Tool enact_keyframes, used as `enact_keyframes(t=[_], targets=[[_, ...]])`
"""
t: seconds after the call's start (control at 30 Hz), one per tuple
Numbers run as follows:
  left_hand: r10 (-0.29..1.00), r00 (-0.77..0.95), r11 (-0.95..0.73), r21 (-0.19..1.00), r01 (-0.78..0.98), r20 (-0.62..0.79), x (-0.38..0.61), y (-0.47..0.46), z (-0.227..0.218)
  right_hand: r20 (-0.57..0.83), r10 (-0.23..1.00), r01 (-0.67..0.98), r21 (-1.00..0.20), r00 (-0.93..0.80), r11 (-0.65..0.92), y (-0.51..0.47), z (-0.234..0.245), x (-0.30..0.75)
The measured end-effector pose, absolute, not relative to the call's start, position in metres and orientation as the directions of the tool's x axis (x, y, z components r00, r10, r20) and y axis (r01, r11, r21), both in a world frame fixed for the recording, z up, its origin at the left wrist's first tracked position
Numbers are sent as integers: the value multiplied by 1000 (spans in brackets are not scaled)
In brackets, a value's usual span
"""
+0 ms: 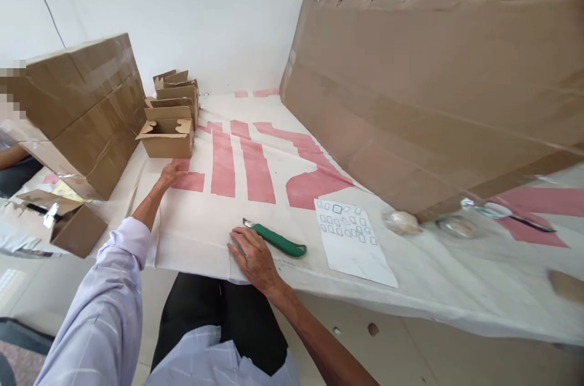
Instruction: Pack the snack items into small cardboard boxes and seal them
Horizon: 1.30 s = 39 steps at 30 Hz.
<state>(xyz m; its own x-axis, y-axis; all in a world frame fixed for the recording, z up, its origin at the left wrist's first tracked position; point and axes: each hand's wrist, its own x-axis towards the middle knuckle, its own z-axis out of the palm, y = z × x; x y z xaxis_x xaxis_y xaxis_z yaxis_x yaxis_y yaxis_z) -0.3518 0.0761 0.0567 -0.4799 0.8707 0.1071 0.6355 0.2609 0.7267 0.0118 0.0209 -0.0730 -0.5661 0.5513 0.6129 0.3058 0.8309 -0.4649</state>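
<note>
Resting flat, fingers spread and holding nothing, the right hand (252, 255) lies on the white cloth (410, 288) at the table's near edge. Green-handled knife (277, 240) just beside it at about two o'clock, long axis running ten to four, blade tip toward the knuckles. Left hand (171, 175), also open and empty, reaches out toward twelve, just short of the small folded carton (166, 136). Right hand is nearer the knife by far. Printed sheet (351, 240) lies further out at three o'clock.

Perhaps no legible text anywhere.
</note>
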Motion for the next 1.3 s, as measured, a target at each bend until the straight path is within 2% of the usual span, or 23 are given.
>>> enact_keyframes(t=[0.1, 0.23, 0.4, 0.57, 0.8, 0.93, 1.03, 1.2, 1.3], targets=[[893, -444, 250, 744, 620, 70, -320, 53, 53, 632, 527, 298, -439, -569, 848, 21, -79, 14], [894, -436, 205, 773, 600, 100, -275, 7, 40, 668, 481, 283, -389, -568, 876, 23, -89, 16], [877, -461, 200, 774, 601, 132, -226, -64, 23, 646, 472, 283, -380, -600, 880, 25, -96, 17], [869, -469, 199, 756, 623, 158, -186, -102, 2, 626, 482, 295, -385, -613, 875, 26, -95, 18], [899, -363, 90, 709, 700, 244, -120, -133, -27, 586, 501, 307, -404, -636, 862, 25, -86, 19], [900, -332, 64, 666, 743, 284, -116, -162, -35, 568, 519, 329, -408, -639, 852, 26, -86, 21], [846, -437, 161, 635, 756, 306, -151, -187, -34, 569, 522, 341, -401, -635, 851, 26, -87, 22], [605, -730, 481, 585, 653, 318, -242, -241, -25, 573, 512, 329, -398, -640, 856, 26, -90, 23], [518, -797, 566, 574, 592, 311, -273, -269, -24, 587, 507, 318, -401, -631, 859, 26, -92, 23]])
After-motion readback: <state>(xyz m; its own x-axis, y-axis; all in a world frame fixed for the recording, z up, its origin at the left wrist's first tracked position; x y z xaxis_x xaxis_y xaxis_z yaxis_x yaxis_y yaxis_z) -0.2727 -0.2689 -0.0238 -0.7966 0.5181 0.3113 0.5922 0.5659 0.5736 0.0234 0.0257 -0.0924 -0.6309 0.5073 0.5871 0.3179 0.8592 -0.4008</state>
